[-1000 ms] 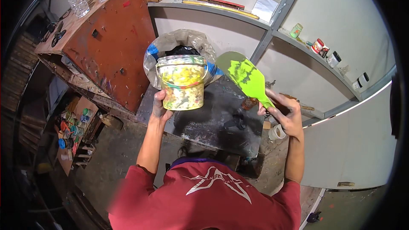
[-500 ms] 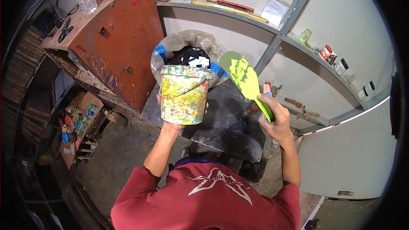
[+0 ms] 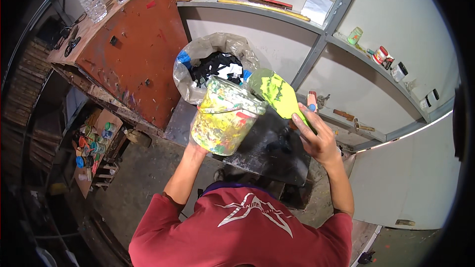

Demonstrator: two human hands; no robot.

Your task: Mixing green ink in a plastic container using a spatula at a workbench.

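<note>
The left grip [image 3: 196, 149] holds a tilted bucket [image 3: 227, 118], the right grip [image 3: 321, 141] a green paddle [image 3: 283, 100].

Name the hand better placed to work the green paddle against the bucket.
The right hand, I'd judge: it holds the green paddle, whose blade is beside the bucket's upper edge. The left hand is occupied supporting the tilted bucket.

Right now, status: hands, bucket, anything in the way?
Left hand holding paint-smeared bucket, tilted right. Right hand gripping green paddle close by bucket; contact unclear. Nearest possible obstacle: grey plastic bag beyond bucket.
</note>
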